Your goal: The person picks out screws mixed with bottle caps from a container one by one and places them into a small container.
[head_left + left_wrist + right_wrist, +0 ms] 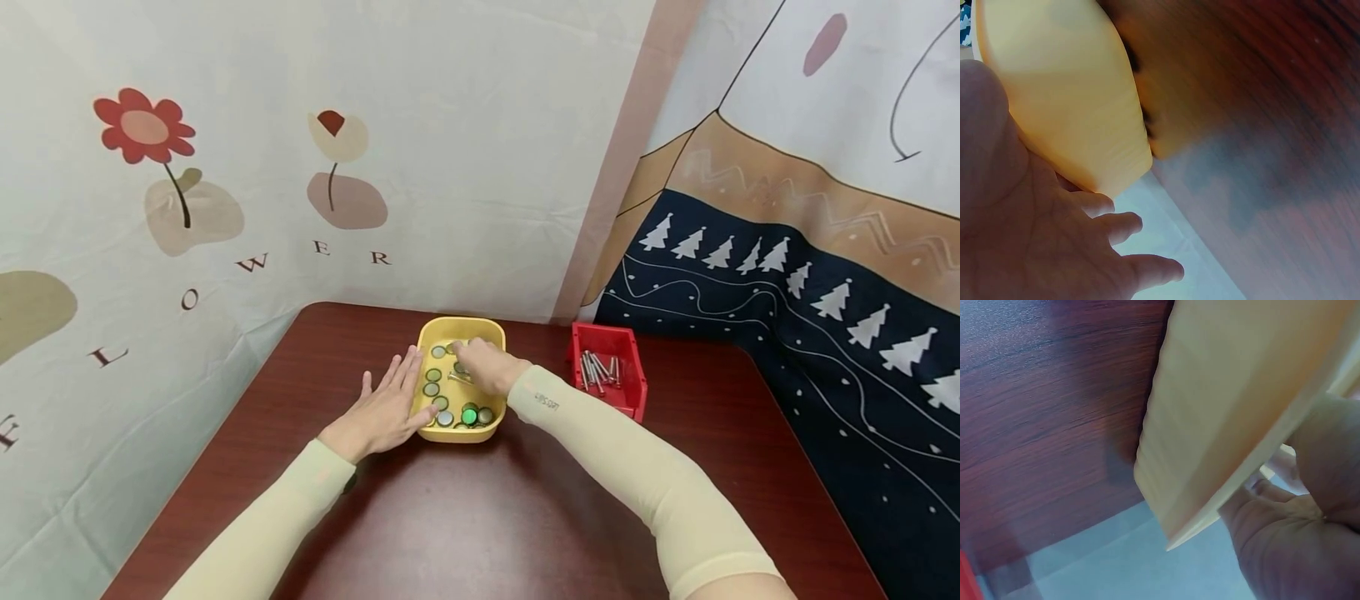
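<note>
A yellow bin (462,435) stands toward the back of the table and holds several small round discs (432,389), one of them bright green (469,416). My left hand (385,412) lies along the bin's left side, fingers straight and spread, thumb over the rim; the left wrist view shows the palm against the outer wall. My right hand (486,365) reaches over the right rim, fingertips down inside among the discs. Beside its palm a metal screw (460,378) shows. I cannot tell whether the right fingers pinch anything, as the hand and wall hide the tips.
To the right a red bin (637,392) holds several long metal screws (597,367). The brown table (442,525) carries both bins. Behind it hangs a pale printed cloth (480,167), and a dark blue one with white trees (840,350) hangs at the right.
</note>
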A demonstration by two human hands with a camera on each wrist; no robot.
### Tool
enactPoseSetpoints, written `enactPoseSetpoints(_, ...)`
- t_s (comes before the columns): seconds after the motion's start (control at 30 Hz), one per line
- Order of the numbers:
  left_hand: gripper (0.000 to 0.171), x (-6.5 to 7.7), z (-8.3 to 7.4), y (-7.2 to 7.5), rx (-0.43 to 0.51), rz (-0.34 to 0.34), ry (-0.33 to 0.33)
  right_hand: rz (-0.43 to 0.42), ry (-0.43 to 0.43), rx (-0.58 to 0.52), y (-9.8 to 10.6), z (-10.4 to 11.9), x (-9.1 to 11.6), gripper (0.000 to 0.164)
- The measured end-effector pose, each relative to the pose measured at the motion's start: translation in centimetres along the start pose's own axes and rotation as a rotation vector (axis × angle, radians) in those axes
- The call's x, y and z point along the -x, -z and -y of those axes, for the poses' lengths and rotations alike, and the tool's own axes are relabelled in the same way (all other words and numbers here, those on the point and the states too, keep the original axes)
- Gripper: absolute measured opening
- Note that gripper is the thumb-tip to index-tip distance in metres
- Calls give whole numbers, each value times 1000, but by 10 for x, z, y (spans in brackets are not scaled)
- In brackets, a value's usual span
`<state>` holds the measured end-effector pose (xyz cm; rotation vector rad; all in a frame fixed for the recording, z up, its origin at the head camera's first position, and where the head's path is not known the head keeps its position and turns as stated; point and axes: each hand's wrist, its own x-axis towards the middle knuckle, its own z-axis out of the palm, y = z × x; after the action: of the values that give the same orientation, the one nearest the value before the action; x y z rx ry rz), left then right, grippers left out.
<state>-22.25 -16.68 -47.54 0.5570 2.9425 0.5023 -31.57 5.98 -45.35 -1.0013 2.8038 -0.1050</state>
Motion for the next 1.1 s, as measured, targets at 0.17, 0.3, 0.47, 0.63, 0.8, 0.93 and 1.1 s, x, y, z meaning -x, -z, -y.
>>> enactPoseSetpoints(0.17, 99, -1, 0, 0, -6, 3, 2, -46, 23, -71, -3, -6, -4, 46)
enactPoseSetpoints(0.3, 100, 0, 1, 0, -5, 9, 8, -109, 88, -113, -9, -12, -7, 37)
enactPoseSetpoints(0.47, 100, 1, 2, -1, 2, 16, 5, -132, 139, -211, 2, -6, 6, 33)
enactPoseSetpoints(0.63, 100, 1, 2, -2, -13, 17, 1, -154, 137, -254, 7, -7, 15, 33)
enactPoseSetpoints(0.8, 100, 1, 2, -2, -12, 12, 6, -158, 118, -297, 12, -11, 22, 34)
enactPoseSetpoints(0.93, 99, 0, 3, -3, -12, 16, 9, -157, 100, -350, 14, -13, 28, 33)
enactPoseSetpoints(1.1, 100, -1, 3, -4, -8, 11, 9, -194, 70, -400, 14, -17, 40, 28)
